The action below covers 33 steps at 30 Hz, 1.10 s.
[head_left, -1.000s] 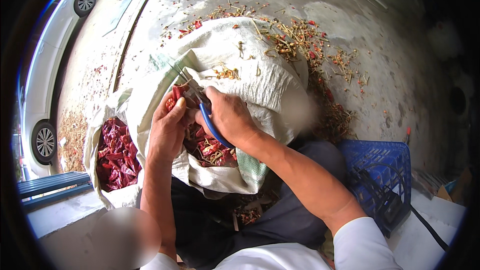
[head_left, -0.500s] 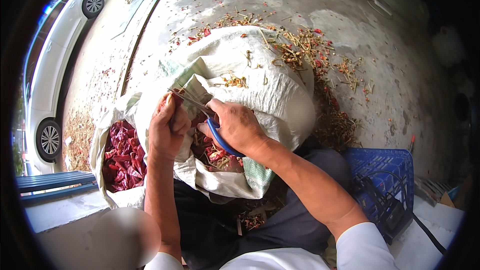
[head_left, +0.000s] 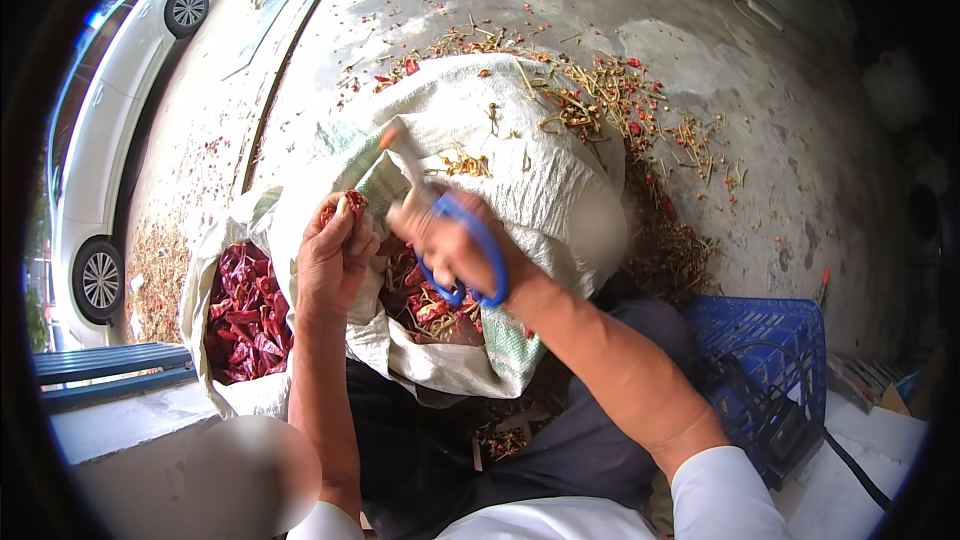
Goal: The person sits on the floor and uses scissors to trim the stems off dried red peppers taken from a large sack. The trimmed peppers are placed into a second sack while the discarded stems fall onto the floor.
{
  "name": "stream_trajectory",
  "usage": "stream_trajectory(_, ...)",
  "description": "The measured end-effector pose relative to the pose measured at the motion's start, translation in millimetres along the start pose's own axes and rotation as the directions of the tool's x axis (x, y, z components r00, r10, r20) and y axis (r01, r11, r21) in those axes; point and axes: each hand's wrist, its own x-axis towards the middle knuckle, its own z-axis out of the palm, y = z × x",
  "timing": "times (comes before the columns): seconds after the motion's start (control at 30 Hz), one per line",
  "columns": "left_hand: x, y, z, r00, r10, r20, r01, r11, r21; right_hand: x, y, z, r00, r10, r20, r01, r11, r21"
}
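My left hand [head_left: 335, 255] pinches a dried red chili [head_left: 352, 205]; my right hand [head_left: 450, 245] grips blue-handled scissors [head_left: 462, 250], blades open. Snipping this close could nick my fingertips.

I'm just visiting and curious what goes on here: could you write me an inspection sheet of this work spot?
Surface: concrete floor, dusty.
Job's things: blue-handled scissors; dried red chilli; open white sack of chillies on the lap; second sack of red chillies.
Clutter: cut stems scattered on floor and sack.
Hands: left hand pinches the chilli; right hand grips the scissors.
Cables: black cable by the blue crate.
Surroundings: white car.
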Motion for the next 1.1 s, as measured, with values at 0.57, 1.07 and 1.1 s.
stream_trajectory(0.57,41.1,-80.2,-48.3,0.994,-0.075,-0.081,0.054,-0.309,0.95,11.9,-19.8,-43.8,0.921,-0.034,-0.389,0.168,0.934,0.316)
stream_trajectory(1.07,34.1,-59.2,-44.1,0.981,-0.061,-0.182,0.175,-0.103,0.979,4.8,-27.0,-37.9,0.935,0.038,-0.352,0.062,0.961,0.27)
stream_trajectory(1.1,31.5,-49.2,-21.8,0.984,-0.032,-0.176,0.173,-0.073,0.982,3.2,-28.3,-39.6,0.934,0.026,-0.357,0.056,0.975,0.217)
